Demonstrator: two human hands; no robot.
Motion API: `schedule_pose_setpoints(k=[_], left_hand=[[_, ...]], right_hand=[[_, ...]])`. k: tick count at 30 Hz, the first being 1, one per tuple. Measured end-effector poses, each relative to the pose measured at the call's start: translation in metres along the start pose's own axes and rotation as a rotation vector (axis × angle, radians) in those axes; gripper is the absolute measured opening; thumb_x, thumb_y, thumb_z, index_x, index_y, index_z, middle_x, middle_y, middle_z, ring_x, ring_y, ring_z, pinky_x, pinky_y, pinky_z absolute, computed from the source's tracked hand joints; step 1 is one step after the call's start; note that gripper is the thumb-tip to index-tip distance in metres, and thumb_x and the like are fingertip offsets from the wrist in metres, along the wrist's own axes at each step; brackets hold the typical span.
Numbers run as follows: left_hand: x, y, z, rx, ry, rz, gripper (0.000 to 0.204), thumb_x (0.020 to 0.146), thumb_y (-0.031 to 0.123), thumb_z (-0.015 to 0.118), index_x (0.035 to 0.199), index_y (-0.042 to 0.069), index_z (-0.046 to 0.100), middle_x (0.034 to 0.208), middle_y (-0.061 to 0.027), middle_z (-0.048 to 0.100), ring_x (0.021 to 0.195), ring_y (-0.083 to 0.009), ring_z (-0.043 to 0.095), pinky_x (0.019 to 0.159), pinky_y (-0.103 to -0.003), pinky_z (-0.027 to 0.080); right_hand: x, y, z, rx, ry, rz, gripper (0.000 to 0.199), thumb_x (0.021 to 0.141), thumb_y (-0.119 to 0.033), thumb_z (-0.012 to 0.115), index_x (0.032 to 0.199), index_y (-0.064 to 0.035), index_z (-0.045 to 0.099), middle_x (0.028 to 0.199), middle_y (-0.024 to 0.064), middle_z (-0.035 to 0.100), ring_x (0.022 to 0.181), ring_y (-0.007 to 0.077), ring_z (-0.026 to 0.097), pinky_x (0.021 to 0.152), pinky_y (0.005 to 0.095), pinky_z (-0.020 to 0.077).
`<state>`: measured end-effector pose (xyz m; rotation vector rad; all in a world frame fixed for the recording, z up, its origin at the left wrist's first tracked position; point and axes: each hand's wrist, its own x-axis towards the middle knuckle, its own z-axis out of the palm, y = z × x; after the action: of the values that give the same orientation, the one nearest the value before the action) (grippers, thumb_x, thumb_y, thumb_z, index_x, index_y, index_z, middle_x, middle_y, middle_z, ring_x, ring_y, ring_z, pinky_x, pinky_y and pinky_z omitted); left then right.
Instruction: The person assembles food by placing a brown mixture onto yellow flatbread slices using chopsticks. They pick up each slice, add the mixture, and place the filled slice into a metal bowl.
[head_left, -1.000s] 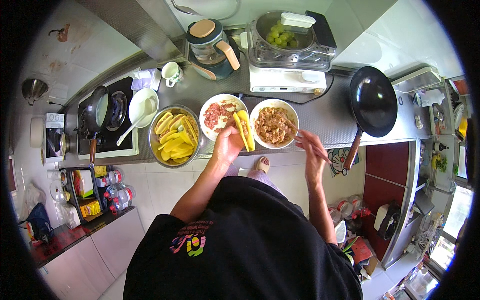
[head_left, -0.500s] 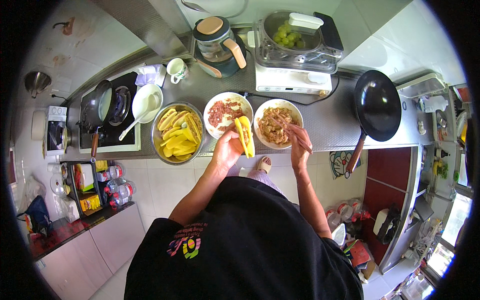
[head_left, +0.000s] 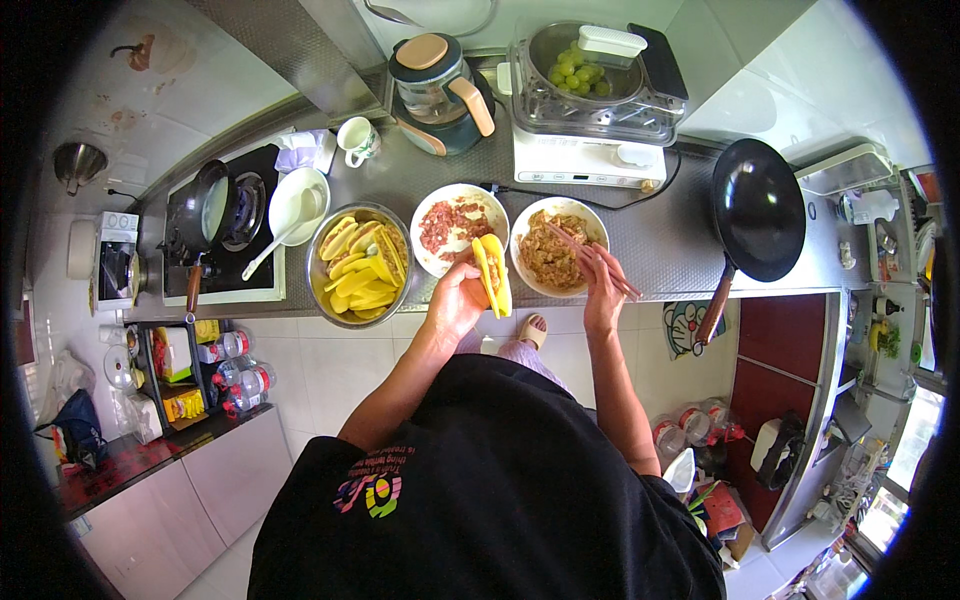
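Observation:
My left hand (head_left: 457, 303) is closed around a split yellow vegetable piece (head_left: 493, 277), held upright at the counter's front edge with some filling showing in its slit. Chopsticks (head_left: 572, 243) are gripped in my right hand (head_left: 604, 290), their tips down in the brownish minced filling (head_left: 545, 262) of the right white bowl (head_left: 535, 285). Beside it, the left white bowl (head_left: 424, 258) holds reddish minced meat (head_left: 445, 228) and lies just behind my left hand. Farther left, a metal basin (head_left: 320, 297) contains several yellow pieces (head_left: 362, 290), some with filling in them.
A black wok (head_left: 758, 215) rests at the right, its handle jutting over the counter edge. A white ladle bowl (head_left: 298, 205), gas stove (head_left: 265, 165), mug (head_left: 357, 140) and kettle (head_left: 432, 90) stand left and behind. A white appliance (head_left: 590, 150) with grapes on top sits behind the bowls.
The chopsticks have swung to a more slanted angle in the right bowl, and my right hand has turned slightly. My left hand keeps the yellow piece in nearly the same place.

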<state>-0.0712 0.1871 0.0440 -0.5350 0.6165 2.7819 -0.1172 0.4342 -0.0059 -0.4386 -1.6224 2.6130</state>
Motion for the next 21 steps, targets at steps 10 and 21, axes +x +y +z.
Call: schedule_pose_setpoints(k=[10, 21], left_hand=[[0.008, -0.008, 0.009, 0.036, 0.027, -0.017, 0.049, 0.084, 0.007, 0.051, 0.133, 0.007, 0.051, 0.120, -0.0081, 0.063, 0.111, -0.0228, 0.061, 0.097, -0.041, 0.050], [0.033, -0.048, 0.076, -0.033, -0.102, -0.064, 0.056, 0.080, 0.006, 0.051, 0.136, 0.007, 0.048, 0.127, -0.0097, 0.060, 0.115, -0.0244, 0.059, 0.103, -0.044, 0.046]], right_hand=[[-0.016, -0.046, 0.001, 0.264, -0.122, 0.042, 0.035, 0.103, -0.014, 0.052, 0.130, 0.0071, 0.051, 0.124, 0.0212, 0.061, 0.114, 0.0298, 0.063, 0.102, 0.0393, 0.0521], [-0.080, -0.145, -0.007, 0.129, -0.122, -0.011, 0.028, 0.102, -0.011, 0.053, 0.124, 0.0052, 0.056, 0.122, 0.0220, 0.063, 0.111, 0.0303, 0.065, 0.096, 0.0384, 0.0552]])
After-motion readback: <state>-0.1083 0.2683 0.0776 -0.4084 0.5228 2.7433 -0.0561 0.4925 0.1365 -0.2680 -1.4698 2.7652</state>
